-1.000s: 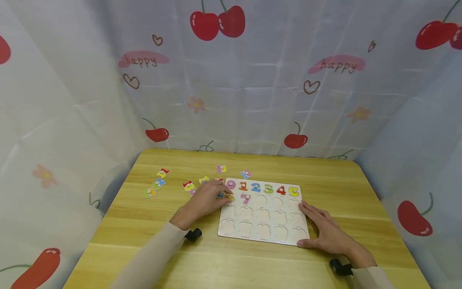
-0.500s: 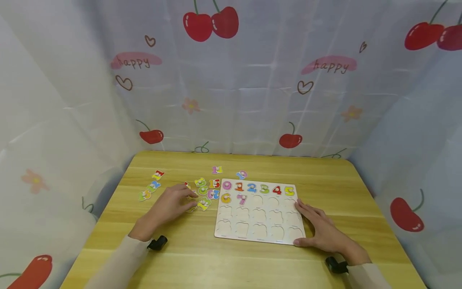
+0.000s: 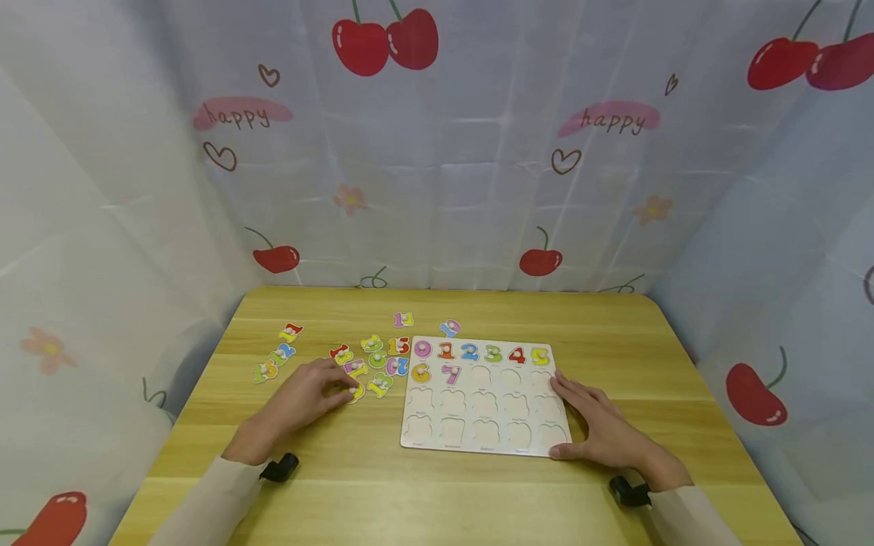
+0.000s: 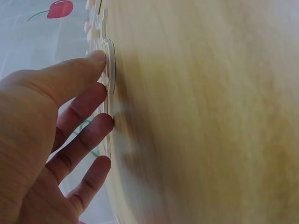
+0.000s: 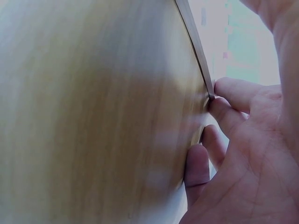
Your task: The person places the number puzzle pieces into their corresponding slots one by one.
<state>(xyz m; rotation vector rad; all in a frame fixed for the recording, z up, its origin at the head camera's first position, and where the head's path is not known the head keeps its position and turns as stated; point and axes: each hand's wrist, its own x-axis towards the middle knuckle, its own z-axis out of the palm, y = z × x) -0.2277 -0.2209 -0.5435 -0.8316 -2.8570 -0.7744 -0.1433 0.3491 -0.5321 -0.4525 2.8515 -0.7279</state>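
Note:
My left hand is over the near side of the loose number pieces. Its thumb and index finger pinch a yellow number puzzle piece, partly hidden by the fingertips. In the left wrist view, the thumb lies against the upper face of this piece, close to the tabletop, while the other fingers spread apart. A pale number puzzle board lies flat to the right, holding the pieces 0 to 7 in its upper rows; the lower recesses are bare. Along its right edge rests my right hand, thumb at the near corner, fingers farther up.
Several knobbed number pieces, including a green-and-yellow piece and a red 15, lie left of the board. A 12 piece is among those farther left. Another piece lies behind the board. Cherry-print curtains surround the wooden table.
My left hand left the orange 6 seated in the board and moved left to the loose pieces, closing its fingertips on the yellow one. The right hand stays at the board's edge.

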